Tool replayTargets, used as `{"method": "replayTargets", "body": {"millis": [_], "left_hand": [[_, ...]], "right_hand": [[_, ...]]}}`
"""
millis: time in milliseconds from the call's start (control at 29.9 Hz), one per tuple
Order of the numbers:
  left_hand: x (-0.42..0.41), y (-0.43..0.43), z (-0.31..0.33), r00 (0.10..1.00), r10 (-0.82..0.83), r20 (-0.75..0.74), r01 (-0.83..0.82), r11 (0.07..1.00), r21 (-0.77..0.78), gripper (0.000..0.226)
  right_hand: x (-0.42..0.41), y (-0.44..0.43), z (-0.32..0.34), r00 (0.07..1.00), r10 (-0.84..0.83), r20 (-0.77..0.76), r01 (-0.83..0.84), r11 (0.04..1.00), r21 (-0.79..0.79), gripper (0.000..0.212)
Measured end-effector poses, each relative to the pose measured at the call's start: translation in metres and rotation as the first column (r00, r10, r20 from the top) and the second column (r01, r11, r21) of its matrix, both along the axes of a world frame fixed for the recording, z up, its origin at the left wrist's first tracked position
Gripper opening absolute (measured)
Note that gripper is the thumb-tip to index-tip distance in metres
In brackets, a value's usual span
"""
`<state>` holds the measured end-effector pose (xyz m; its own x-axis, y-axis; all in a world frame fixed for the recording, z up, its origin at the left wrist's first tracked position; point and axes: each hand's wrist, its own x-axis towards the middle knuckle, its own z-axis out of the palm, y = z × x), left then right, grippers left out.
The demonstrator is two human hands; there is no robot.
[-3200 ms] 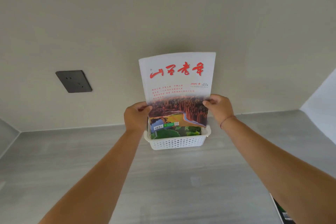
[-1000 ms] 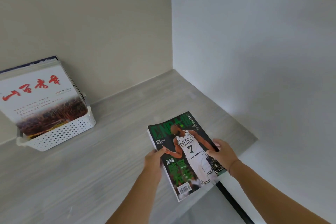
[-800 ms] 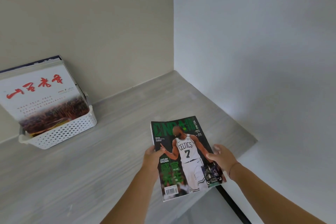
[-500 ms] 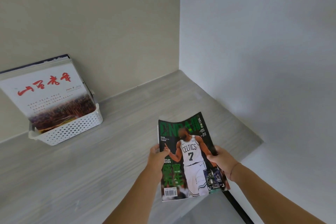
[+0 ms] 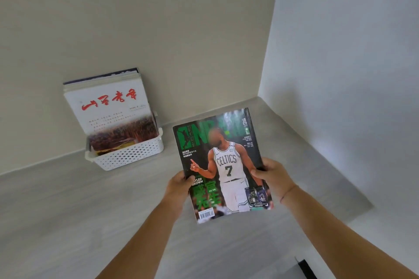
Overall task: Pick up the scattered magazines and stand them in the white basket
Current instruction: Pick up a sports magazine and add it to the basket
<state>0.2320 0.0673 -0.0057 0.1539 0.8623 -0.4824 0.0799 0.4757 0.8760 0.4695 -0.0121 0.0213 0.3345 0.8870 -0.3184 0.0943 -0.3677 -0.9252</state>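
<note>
A green basketball magazine is held up off the grey counter, cover facing me. My left hand grips its left edge and my right hand grips its right edge. To the left, the white perforated basket stands against the beige wall. Several magazines stand in it, leaning back, with a white one with red characters in front.
The grey counter runs into a corner where the beige back wall meets a white side wall on the right. A dark object shows at the counter's lower right edge.
Both hands have lifted the basketball magazine off the counter and carried it up and leftward, toward the basket. The view has swung left, so the basket sits nearer the middle.
</note>
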Motion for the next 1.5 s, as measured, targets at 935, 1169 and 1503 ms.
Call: {"method": "replayTargets", "body": {"millis": [935, 1169, 1503], "left_hand": [[-0.241, 0.226, 0.055, 0.874, 0.484, -0.029, -0.435, 0.810, 0.394, 0.021], [-0.248, 0.223, 0.033, 0.834, 0.543, -0.104, -0.457, 0.783, 0.421, 0.024], [-0.246, 0.224, -0.005, 0.872, 0.423, -0.247, -0.358, 0.895, 0.267, 0.050]], "right_hand": [[-0.235, 0.310, 0.068, 0.969, 0.065, 0.239, -0.133, 0.951, 0.280, 0.016], [-0.236, 0.315, 0.031, 0.980, 0.057, 0.192, -0.097, 0.975, 0.202, 0.015], [-0.220, 0.315, -0.016, 0.963, 0.051, 0.266, -0.070, 0.996, 0.063, 0.024]]}}
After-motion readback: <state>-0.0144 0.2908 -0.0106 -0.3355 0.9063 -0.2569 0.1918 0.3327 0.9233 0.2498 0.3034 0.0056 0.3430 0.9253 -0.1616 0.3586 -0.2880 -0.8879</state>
